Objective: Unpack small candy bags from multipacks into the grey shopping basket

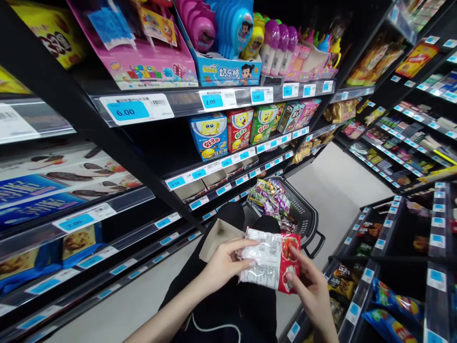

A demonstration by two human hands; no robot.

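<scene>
Above my lap I hold a red and white snack packet [266, 257] by both ends, its printed back facing up. My left hand [228, 259] pinches the packet's white left end between thumb and fingers. At the red right end, my right hand [310, 278] grips with thumb and fingertips. An open cardboard box [220, 236] rests on my thigh beside my left hand, and its inside looks bare. Just beyond my knees stands a black shopping basket [305, 209] with a heap of small, colourful wrapped snack packets [271, 197] in it.
Shelves on the left carry boxed SpongeBob snacks [209, 136], blue and pink toy candies [232, 28] and price labels [137, 109]. A low rack [357, 286] with bagged snacks stands close on my right. Pale floor [332, 176] runs down the aisle. A white cable [217, 327] lies across my lap.
</scene>
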